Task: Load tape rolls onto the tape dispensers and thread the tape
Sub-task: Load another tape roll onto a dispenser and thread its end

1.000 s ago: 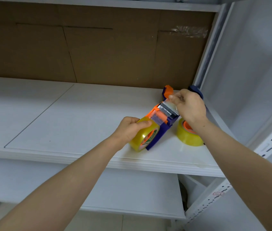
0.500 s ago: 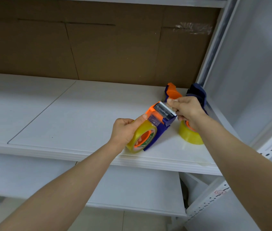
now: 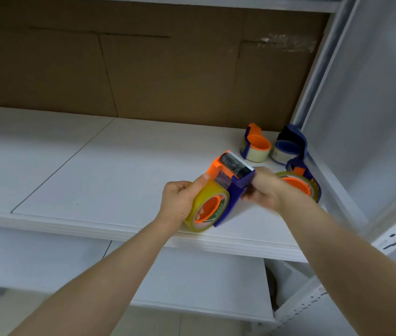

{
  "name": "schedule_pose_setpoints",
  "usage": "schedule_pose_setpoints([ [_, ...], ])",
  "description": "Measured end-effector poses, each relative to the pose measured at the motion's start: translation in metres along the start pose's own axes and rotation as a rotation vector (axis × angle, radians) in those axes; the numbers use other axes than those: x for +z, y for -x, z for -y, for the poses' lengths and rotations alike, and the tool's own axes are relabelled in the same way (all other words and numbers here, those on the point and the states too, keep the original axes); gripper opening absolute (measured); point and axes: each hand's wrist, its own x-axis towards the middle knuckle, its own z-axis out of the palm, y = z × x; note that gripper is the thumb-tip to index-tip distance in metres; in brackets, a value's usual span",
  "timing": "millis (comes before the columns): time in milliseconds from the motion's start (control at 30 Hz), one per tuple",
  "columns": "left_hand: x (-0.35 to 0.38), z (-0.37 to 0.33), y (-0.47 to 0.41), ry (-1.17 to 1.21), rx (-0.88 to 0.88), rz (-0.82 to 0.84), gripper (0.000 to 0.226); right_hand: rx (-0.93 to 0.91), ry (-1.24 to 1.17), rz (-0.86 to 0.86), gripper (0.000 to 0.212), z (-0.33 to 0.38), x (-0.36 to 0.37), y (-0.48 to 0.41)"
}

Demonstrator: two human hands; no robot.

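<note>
L hand (image 3: 180, 202): wrapped round the yellow tape roll (image 3: 208, 207), thumb up on the rim, gripping firm.
R hand (image 3: 263, 190): closed on the blue frame side of the dispenser (image 3: 231, 180); blurry, so can't tell exact finger placement.
Where it sits: roll is mounted on the dispenser's orange hub, whole thing held just over the shelf (image 3: 119, 178), near its front edge, right half.
Handling, my read: roll is light, stiff, smooth on the outside, prob slippery; sticky only on the free end. I'd hold by rim + frame, as now.
Watch: the cutter end at top looks toothed, I'd keep fingertips off it.
Threading: tape seems to run up toward the roller; can't confirm it's thru.
Neighbours: 3rd loaded dispenser (image 3: 298, 185) touching/just behind R wrist; two more, orange-cored (image 3: 256, 144) and blue-cored (image 3: 289, 146), in the back right corner.
Room: open shelf to the left + back; right side crowded, upright post (image 3: 318, 76) close.
</note>
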Motion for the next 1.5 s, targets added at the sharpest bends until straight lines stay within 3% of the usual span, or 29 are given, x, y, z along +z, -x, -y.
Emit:
schedule_pose_setpoints([
  [67, 0.000, -0.002, -0.001, -0.007, -0.010, 0.005, 0.034, -0.148, 0.091, -0.123, 0.021, 0.020, -0.004, 0.000],
  [200, 0.003, -0.003, -0.002, -0.001, -0.008, 0.003, 0.035, -0.267, 0.296, -0.028, 0.038, 0.036, 0.004, 0.012],
  [333, 0.005, -0.003, -0.002, 0.002, -0.001, -0.026, 0.035, -0.392, 0.449, -0.044, 0.031, 0.031, 0.018, 0.016],
  [433, 0.006, -0.003, -0.004, -0.010, 0.003, -0.034, 0.036, -0.438, 0.491, -0.034, 0.032, 0.027, 0.012, 0.015],
  [567, 0.009, -0.006, -0.005, -0.034, 0.009, -0.024, 0.034, -0.428, 0.526, 0.027, 0.014, 0.021, 0.004, 0.021],
  [633, 0.010, -0.006, -0.005, -0.051, 0.013, -0.015, 0.033, -0.393, 0.542, 0.042, 0.023, 0.024, -0.001, 0.020],
  [767, 0.011, -0.007, -0.006, -0.069, 0.018, -0.017, 0.034, -0.334, 0.470, 0.025, 0.043, 0.029, 0.003, 0.017],
  [900, 0.011, -0.007, -0.005, -0.063, 0.026, -0.032, 0.032, -0.386, 0.454, -0.053, 0.036, 0.025, 0.008, 0.013],
  [967, 0.011, -0.007, -0.005, -0.065, 0.023, -0.034, 0.032, -0.311, 0.334, -0.040, 0.031, 0.022, 0.007, 0.011],
  [1133, 0.013, -0.010, -0.005, -0.065, 0.004, -0.043, 0.034, -0.194, 0.062, -0.020, 0.046, 0.016, 0.004, 0.011],
  [1233, 0.011, -0.012, -0.006, 0.016, -0.069, -0.094, 0.038, -0.140, -0.150, 0.033, 0.032, 0.009, -0.007, 0.014],
  [1300, 0.012, -0.016, -0.010, 0.145, -0.135, -0.136, 0.039, -0.157, 0.047, 0.064, 0.028, -0.002, -0.009, 0.017],
  [1400, 0.020, -0.025, -0.014, 0.415, -0.219, -0.097, 0.037, -0.240, 0.412, 0.058, 0.061, -0.016, 0.000, 0.024],
  [1500, 0.029, -0.029, -0.017, 0.455, -0.259, -0.001, 0.041, -0.443, 0.626, -0.132, 0.045, -0.013, 0.003, 0.024],
])
